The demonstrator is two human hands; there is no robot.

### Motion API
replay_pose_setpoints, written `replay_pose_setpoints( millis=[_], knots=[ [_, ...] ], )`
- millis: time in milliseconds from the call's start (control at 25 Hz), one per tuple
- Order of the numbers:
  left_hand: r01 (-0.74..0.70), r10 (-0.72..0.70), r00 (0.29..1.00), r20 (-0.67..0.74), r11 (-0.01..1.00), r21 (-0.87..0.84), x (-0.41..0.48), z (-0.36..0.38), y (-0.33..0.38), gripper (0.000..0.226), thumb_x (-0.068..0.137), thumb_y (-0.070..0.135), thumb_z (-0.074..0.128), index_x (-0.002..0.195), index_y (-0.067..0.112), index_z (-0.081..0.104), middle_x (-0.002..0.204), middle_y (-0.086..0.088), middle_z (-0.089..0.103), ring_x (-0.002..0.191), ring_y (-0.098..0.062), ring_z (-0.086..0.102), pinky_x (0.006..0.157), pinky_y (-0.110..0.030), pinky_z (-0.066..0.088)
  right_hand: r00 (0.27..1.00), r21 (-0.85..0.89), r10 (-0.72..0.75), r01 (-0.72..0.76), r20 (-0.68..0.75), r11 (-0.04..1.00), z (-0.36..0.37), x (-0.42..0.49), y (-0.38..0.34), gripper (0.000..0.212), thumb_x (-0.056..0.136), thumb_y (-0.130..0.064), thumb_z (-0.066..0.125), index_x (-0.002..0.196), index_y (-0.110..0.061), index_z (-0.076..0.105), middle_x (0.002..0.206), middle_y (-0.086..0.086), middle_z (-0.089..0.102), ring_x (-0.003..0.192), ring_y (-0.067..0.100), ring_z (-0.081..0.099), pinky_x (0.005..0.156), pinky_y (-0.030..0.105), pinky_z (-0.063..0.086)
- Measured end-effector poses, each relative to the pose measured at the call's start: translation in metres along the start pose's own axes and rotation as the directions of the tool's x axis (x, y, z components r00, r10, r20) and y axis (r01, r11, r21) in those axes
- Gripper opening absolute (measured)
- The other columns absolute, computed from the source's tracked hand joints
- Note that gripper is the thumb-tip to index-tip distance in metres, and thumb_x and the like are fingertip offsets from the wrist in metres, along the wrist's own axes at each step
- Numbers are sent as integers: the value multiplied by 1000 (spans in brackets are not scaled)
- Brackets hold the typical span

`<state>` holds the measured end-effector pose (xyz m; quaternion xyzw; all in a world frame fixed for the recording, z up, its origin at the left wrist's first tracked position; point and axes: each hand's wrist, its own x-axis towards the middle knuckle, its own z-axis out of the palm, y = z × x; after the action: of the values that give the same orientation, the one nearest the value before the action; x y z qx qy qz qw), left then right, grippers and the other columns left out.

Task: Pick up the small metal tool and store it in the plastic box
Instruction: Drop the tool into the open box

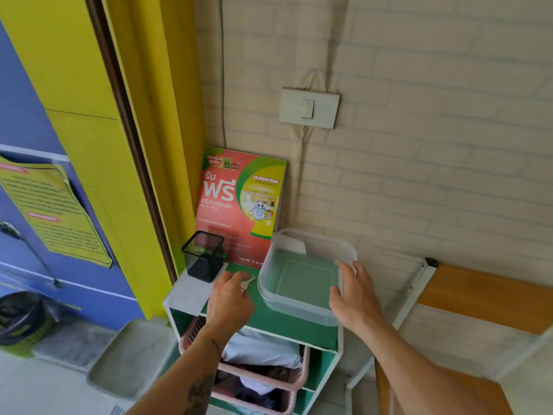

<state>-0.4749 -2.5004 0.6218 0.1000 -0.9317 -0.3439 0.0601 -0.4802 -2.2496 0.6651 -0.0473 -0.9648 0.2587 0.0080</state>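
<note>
hands split the work — left hand [232, 295] pinches the small metal tool [247, 283] on the green counter [278, 320], right hand [354, 296] spread loose against the plastic box [299, 277] rim, likely steadying it.

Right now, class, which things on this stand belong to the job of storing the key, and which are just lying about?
Part of the job:
key
plastic box
left hand
right hand

Just lying about:
black mesh pen pot
laundry poster
pink basket
light switch

Key [247, 283] left of plastic box [302, 307].
</note>
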Motion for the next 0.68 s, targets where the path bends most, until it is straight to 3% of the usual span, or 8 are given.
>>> replay_pose_setpoints(
  millis=[240,480,680],
  knots=[
    [-121,84,983,163,964,238,18,18,-16,56,84,11,52,139,24,50,139,-4,48,124,-31,42,103,-41,46,999,-45,39,-39,6,998,11,3,2,61,98,-24,44,153,-17,20,164,4,8,150,25,12,115,43,28],
    [-177,131,980,151,918,354,20,22,-24,40,82,10,54,120,19,58,114,-2,57,102,-24,50,86,-34,51,997,-59,78,-80,-28,995,23,4,5,59,99,-21,43,154,-15,20,165,5,1,151,26,7,116,40,27],
    [-180,149,981,125,937,299,23,19,-24,20,84,10,52,104,13,55,100,-7,60,83,-22,53,69,-32,51,996,-81,69,-73,-53,994,34,4,7,59,98,-15,43,153,-15,22,165,4,-3,151,26,5,116,38,26]
  ],
)
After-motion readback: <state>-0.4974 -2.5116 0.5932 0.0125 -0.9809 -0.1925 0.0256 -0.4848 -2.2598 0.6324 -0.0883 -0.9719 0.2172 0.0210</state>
